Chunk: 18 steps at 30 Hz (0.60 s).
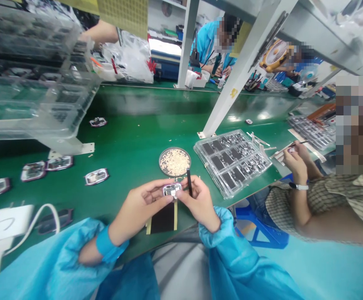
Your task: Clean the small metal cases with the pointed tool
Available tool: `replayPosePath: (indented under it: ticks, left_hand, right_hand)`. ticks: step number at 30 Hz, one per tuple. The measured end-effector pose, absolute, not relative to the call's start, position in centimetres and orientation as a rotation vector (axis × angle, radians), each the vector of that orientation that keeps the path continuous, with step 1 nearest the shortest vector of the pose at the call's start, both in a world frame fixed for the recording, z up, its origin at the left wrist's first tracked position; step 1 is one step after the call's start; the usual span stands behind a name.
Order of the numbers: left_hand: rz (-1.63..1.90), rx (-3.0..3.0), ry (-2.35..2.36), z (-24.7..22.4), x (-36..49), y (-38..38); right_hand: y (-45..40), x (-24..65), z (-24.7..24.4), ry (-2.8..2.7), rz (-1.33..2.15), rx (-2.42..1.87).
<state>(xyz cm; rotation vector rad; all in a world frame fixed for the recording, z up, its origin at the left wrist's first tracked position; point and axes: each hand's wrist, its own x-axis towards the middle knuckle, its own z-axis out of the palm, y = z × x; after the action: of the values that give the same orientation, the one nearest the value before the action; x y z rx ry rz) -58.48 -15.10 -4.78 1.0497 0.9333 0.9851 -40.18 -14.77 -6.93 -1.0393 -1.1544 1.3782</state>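
Note:
My left hand grips a small purple-edged device housing with electronic parts showing inside. My right hand meets it from the other side, its thumb at the housing's edge, and holds a black pen-like tool standing upright between its fingers. Under the hands lies a black mat with yellow tape along its sides. Just beyond them sits a round dish full of tiny pale and dark pieces. Similar housings, one close by and another farther left, rest on the green bench.
A clear compartment tray of dark screens and parts stands to the right. Stacked clear trays rise at the left, near a white charger with cables. A metal post slants over the bench. A co-worker sits at the right.

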Motion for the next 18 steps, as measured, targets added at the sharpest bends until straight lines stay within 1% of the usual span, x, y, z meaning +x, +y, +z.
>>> replayPosePath:
  ticks: [18]
  left_hand:
    - [0.959, 0.956, 0.976, -4.30, -58.45, -14.91]
  right_hand:
    - [-14.68, -41.08, -6.95, -1.085, 1.348, -1.034]
